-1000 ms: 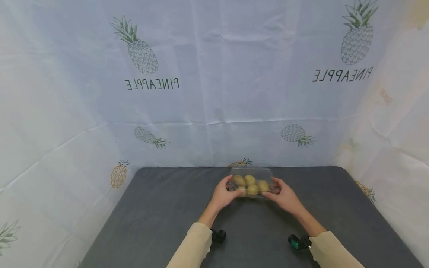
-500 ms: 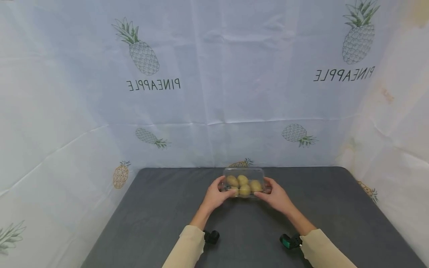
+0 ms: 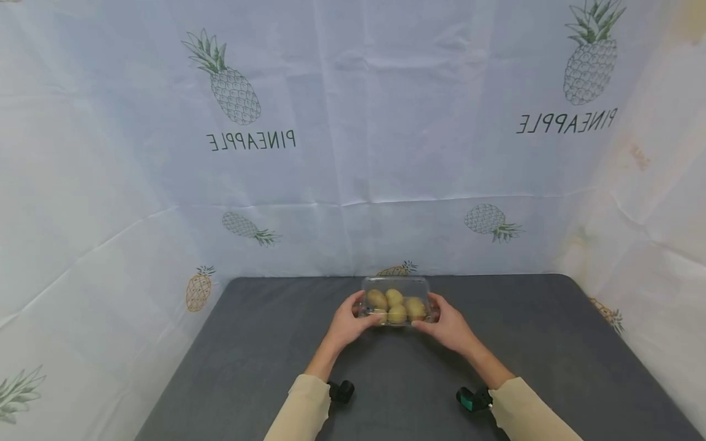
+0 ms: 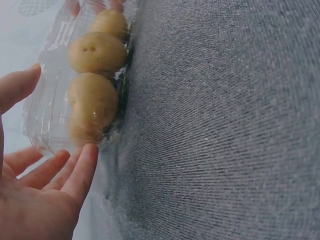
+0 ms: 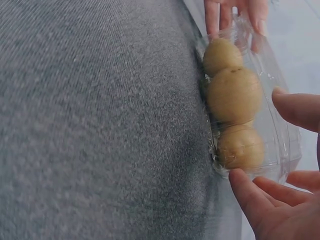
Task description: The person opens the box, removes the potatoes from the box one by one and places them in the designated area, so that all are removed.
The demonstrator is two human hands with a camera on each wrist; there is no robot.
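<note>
A clear plastic container with several yellowish-brown potatoes inside is near the table's far edge. My left hand holds its left end, thumb at the near side and fingers round the end. At the opposite end my right hand grips in the same way. In the left wrist view, fingertips of the left hand touch the container's end wall beside a potato. In the right wrist view, the right hand supports the other end, below a potato. Whether the base touches the table cannot be told.
The dark grey tabletop has rounded far corners. White cloth printed with pineapples hangs behind it and along both sides. Black devices are strapped at the left wrist and right wrist.
Both hands have moved to the left together, carrying the container of potatoes along the far edge. Most of that shift came in the first half second. The grip looks the same.
</note>
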